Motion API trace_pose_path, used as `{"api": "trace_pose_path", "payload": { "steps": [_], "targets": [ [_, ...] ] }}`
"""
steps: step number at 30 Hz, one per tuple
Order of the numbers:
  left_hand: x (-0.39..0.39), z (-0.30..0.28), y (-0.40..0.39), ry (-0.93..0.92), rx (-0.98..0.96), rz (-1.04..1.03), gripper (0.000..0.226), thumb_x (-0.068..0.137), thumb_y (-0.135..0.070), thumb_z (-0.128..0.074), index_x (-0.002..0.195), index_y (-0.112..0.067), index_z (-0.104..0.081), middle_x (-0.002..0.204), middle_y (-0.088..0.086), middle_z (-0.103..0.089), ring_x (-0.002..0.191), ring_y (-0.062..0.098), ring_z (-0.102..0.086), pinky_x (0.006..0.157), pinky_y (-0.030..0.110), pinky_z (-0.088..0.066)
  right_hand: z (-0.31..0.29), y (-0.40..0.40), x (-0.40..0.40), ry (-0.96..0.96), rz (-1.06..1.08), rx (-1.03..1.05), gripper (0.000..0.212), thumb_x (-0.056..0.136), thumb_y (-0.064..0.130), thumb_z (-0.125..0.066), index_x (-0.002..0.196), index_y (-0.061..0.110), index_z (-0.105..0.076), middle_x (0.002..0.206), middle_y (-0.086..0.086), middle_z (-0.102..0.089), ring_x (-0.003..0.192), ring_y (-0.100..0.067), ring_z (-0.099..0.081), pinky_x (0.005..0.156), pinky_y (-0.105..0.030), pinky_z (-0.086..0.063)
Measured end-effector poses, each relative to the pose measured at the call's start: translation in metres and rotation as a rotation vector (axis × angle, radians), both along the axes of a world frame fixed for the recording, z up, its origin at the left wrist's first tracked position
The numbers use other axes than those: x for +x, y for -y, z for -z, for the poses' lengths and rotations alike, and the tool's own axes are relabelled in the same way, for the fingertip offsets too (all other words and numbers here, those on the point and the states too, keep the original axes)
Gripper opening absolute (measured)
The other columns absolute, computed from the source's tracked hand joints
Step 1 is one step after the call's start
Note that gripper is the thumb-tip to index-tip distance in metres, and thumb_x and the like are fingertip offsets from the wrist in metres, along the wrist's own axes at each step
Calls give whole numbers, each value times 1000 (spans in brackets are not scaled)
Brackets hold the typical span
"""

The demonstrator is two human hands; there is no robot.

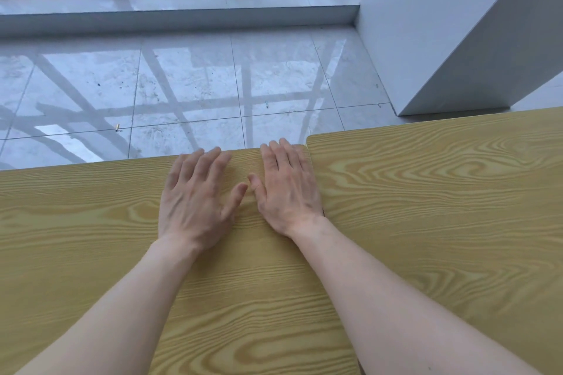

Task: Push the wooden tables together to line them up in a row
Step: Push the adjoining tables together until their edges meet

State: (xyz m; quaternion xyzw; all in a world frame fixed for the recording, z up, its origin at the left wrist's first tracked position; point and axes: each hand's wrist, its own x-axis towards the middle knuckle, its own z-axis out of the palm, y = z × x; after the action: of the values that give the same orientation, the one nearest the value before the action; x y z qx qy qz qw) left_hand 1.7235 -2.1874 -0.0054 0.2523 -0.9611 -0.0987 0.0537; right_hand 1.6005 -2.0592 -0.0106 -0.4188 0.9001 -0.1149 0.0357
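Note:
Two light wooden tables with yellow grain stand side by side. The left table (76, 222) fills the lower left; the right table (441, 192) fills the lower right and its far edge sits a little further away. They meet along a narrow seam, partly hidden under my right forearm. My left hand (195, 201) lies flat, palm down, fingers apart, on the left table near its far edge. My right hand (286, 186) lies flat on the same table's far right corner, right beside the seam. Neither hand holds anything.
Glossy grey floor tiles (182, 85) stretch beyond the tables to a low window ledge (182, 15) and dark-framed windows. A white pillar (457, 24) stands at the right, just behind the right table. A small yellowish scrap (117, 127) lies on the floor.

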Motion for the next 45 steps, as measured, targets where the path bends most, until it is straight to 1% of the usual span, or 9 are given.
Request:
{"api": "trace_pose_path", "payload": {
  "steps": [5,9,11,17,22,27,32,39,45],
  "targets": [
    [68,-18,-41,22,31,11,69,98,-66,-31,153,-26,-42,159,0,-44,152,24,-31,127,46,-16,-16,-65,65,13,4,2,62,104,45,-37,153,7,-38,160,-13,-40,153,-27,-27,127,-44,-19],
    [137,-32,-77,14,19,26,70,97,-67,-31,152,-26,-42,157,1,-46,151,24,-32,127,44,-15,-31,-113,133,13,53,29,65,104,47,-37,155,7,-34,161,-13,-38,153,-27,-27,128,-40,-16],
    [173,-36,-98,19,24,41,71,97,-68,-29,153,-27,-41,157,0,-46,151,23,-32,127,43,-14,-38,-137,169,28,74,41,66,105,49,-36,157,8,-32,163,-12,-35,153,-26,-25,127,-39,-14],
    [280,-37,-172,6,65,89,70,97,-69,-29,154,-28,-39,158,-2,-45,152,21,-31,127,40,-12,-51,-210,282,52,122,61,76,99,56,-16,158,11,-29,165,-10,-31,154,-25,-22,125,-38,-14],
    [328,-21,-222,21,89,114,71,96,-69,-29,152,-27,-43,157,-2,-46,152,22,-32,127,43,-15,-36,-260,337,13,133,60,72,101,55,-22,154,9,-39,161,-11,-40,152,-26,-28,125,-40,-18],
    [336,3,-251,-10,87,136,73,96,-68,-29,153,-25,-43,161,3,-42,154,25,-29,127,44,-12,-12,-286,350,-20,120,24,67,104,53,-28,151,8,-43,162,-12,-38,154,-26,-24,126,-44,-20],
    [331,20,-263,-21,75,121,75,97,-69,-25,159,-27,-32,168,1,-27,158,24,-12,129,44,-7,14,-299,342,-34,96,-26,71,103,56,-28,156,10,-35,167,-10,-27,157,-24,-15,127,-45,-15],
    [328,21,-263,-15,39,92,75,96,-70,-29,159,-29,-29,169,0,-26,159,23,-11,129,45,-8,23,-298,338,-53,112,-160,67,100,51,-35,152,11,-45,163,-11,-36,155,-25,-24,125,-46,-20],
    [317,20,-264,7,15,88,78,95,-72,-29,160,-29,-27,169,0,-24,159,24,-10,128,47,-9,24,-298,324,-50,102,-206,66,99,51,-37,150,11,-48,162,-12,-39,154,-26,-26,126,-44,-17]
  ]
}}
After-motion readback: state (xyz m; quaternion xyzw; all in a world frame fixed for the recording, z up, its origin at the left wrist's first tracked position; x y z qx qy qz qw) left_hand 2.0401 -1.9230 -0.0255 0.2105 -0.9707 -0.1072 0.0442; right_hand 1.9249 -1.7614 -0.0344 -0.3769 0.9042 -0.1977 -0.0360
